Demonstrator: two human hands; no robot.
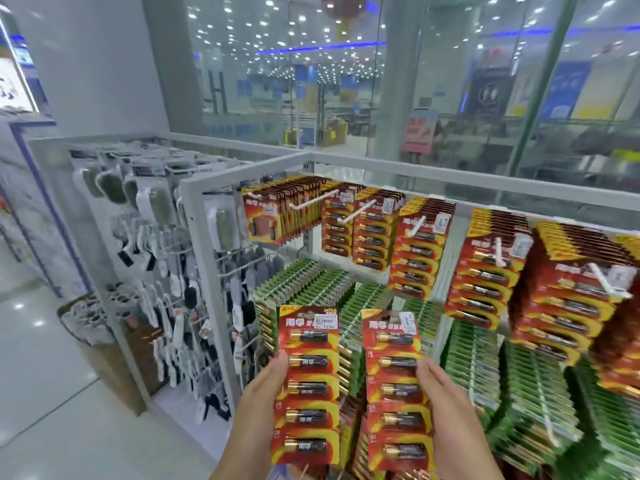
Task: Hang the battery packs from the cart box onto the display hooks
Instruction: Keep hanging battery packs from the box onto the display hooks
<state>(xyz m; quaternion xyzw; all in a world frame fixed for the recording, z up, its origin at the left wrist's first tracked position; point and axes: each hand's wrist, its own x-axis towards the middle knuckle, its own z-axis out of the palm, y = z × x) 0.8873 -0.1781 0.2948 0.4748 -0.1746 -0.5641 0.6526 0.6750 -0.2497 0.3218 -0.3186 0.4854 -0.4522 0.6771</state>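
My left hand [265, 396] grips 1 battery pack [306, 386] by its edge | my right hand [446, 410] grips a 2nd pack [396, 393] | both upright before display hooks [363, 209]

Two hands are in view, the left hand [258, 407] and the right hand [450, 414], and each grips one red battery pack: the left pack [307, 386] and the right pack [396, 393]. Each pack shows five batteries in a column. On the display rack [415, 174] above the held packs, six white hooks [313, 200] carry red packs; the green packs below them are too many to count.
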